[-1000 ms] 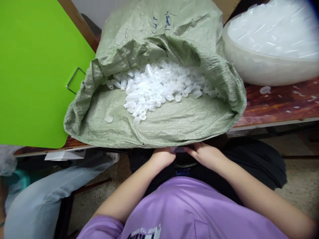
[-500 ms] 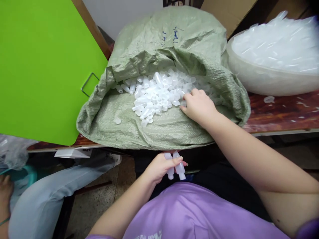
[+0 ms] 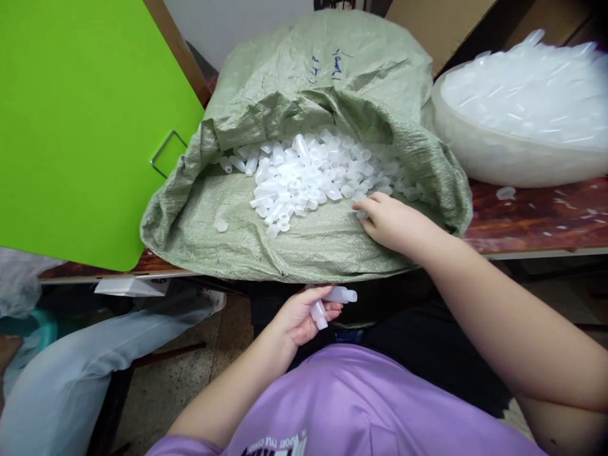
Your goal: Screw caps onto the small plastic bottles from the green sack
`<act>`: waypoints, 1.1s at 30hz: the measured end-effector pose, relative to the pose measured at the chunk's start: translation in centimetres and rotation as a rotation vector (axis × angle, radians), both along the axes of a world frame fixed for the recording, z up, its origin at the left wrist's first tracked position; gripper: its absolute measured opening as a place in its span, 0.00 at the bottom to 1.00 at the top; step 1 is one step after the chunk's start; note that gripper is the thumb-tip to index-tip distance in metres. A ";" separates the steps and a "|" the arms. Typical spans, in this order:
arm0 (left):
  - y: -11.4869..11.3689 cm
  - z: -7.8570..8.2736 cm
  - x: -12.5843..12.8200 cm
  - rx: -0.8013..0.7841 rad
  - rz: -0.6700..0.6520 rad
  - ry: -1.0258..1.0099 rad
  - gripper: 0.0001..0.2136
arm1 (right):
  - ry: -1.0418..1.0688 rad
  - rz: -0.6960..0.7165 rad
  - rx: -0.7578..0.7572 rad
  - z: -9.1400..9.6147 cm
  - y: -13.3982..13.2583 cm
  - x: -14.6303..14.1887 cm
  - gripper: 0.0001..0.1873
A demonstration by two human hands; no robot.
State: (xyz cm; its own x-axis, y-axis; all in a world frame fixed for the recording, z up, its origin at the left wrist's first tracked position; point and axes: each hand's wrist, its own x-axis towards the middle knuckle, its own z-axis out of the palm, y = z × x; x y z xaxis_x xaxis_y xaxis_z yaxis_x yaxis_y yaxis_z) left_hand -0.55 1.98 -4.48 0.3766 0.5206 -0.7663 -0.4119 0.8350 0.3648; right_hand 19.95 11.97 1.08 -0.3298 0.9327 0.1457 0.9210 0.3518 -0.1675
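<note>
The right hand [image 3: 392, 221] is drawing back from the heap of small translucent plastic tubes [image 3: 313, 174] toward the woven sack's [image 3: 294, 250] near edge, fingers curled over one tube. The left hand [image 3: 301, 313] is loosely grasping two tubes [image 3: 332, 301] below the table [image 3: 536, 218]; so slack a grip could be letting one slip to the floor.

Reddish-brown table [image 3: 536, 218] spans mid-frame. On it: green woven sack [image 3: 304, 247] at centre, bright green board [image 3: 80, 126] upper left, white basin [image 3: 517, 158] upper right, loose cap [image 3: 505, 192] beneath basin.

The right hand's [image 3: 392, 221] fingers [image 3: 368, 212] hide what they grip; the basin [image 3: 503, 155] runs off the right edge.
</note>
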 end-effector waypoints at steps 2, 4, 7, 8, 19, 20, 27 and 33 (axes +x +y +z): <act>-0.1 0.2 -0.1 -0.007 -0.031 -0.037 0.05 | 0.132 -0.029 0.036 0.3 -1.4 0.3 0.15; -0.3 0.4 -0.3 -0.011 -0.052 -0.073 0.06 | 0.352 -0.024 0.032 0.5 -3.5 0.4 0.15; -0.4 0.6 -0.3 -0.010 -0.069 -0.126 0.08 | 0.641 0.087 -0.058 0.3 -7.6 0.4 0.14; -0.5 0.6 -0.2 0.000 -0.085 -0.141 0.08 | 0.661 0.147 -0.073 0.0 -8.9 0.4 0.14; -0.9 0.1 0.9 0.136 -0.289 -0.188 0.14 | 0.687 0.250 0.100 -3.1 -12.5 -0.5 0.11; -1.0 0.1 0.9 0.158 -0.306 -0.205 0.15 | 0.724 0.244 0.089 -3.1 -12.5 -0.7 0.11; -1.2 0.0 0.3 0.077 -0.334 -0.342 0.12 | 0.815 0.331 -0.018 -3.2 -12.6 -0.9 0.18; -0.8 -0.9 -0.1 0.081 -0.475 -0.275 0.15 | 0.666 0.492 -0.268 -2.5 -12.4 1.1 0.13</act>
